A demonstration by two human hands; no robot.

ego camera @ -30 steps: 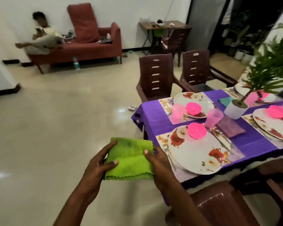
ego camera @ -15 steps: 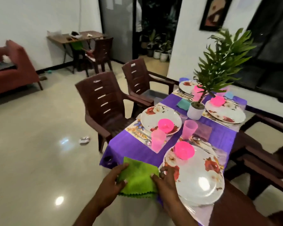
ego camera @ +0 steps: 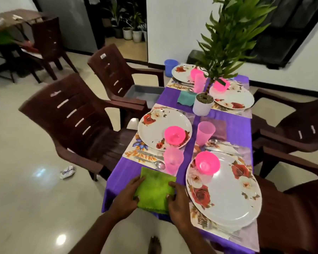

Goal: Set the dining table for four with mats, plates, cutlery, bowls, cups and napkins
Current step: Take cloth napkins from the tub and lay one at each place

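Napkin, green and folded, sits low in the frame on the purple surface, left hand and right hand each clamped on a side edge, probably squaring it beside the nearest plate of that setting.

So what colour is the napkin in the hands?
Bright green napkin, clearest in the head view.

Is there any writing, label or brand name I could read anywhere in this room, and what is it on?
No text here can be read.
A small white sticker on the back of the far brown chair: too small and blurred to read.
The crumpled wrapper on the floor: print too blurred to read.
The plates, cups and green napkin show no writing.
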